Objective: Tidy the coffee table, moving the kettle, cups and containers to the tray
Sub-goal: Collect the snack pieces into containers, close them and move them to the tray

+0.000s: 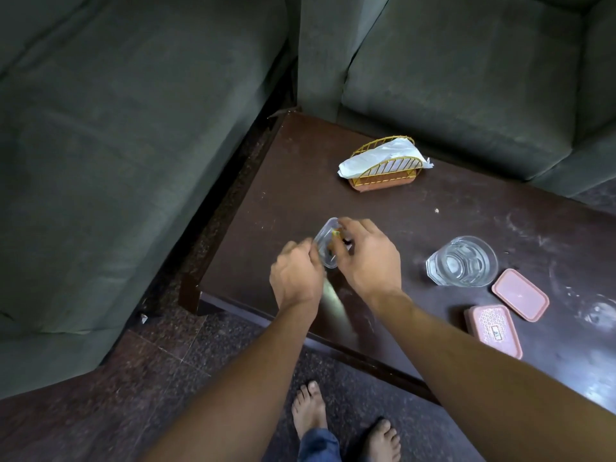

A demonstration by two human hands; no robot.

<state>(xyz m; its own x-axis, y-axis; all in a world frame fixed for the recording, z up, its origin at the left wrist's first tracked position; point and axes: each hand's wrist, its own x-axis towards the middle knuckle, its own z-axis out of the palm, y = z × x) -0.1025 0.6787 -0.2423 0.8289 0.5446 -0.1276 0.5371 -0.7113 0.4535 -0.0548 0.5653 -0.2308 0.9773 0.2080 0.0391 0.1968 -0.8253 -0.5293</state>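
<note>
A small clear plastic container [326, 240] with something yellow inside is held tilted just above the dark coffee table [416, 228], near its left end. My left hand [296, 275] grips its near left rim. My right hand [366, 258] covers its right side, fingers curled over it. Further right on the table stand a clear drinking glass [461, 261], a pink rectangular lid [520, 294] and a pink lidded container [493, 330]. Another glass [600, 311] shows blurred at the right edge. No tray or kettle is in view.
A gold wire napkin holder [386, 168] with white napkins stands at the table's far side. Grey sofas [116, 145] close in on the left and behind. My bare feet [343, 425] are on the dark floor before the table's front edge.
</note>
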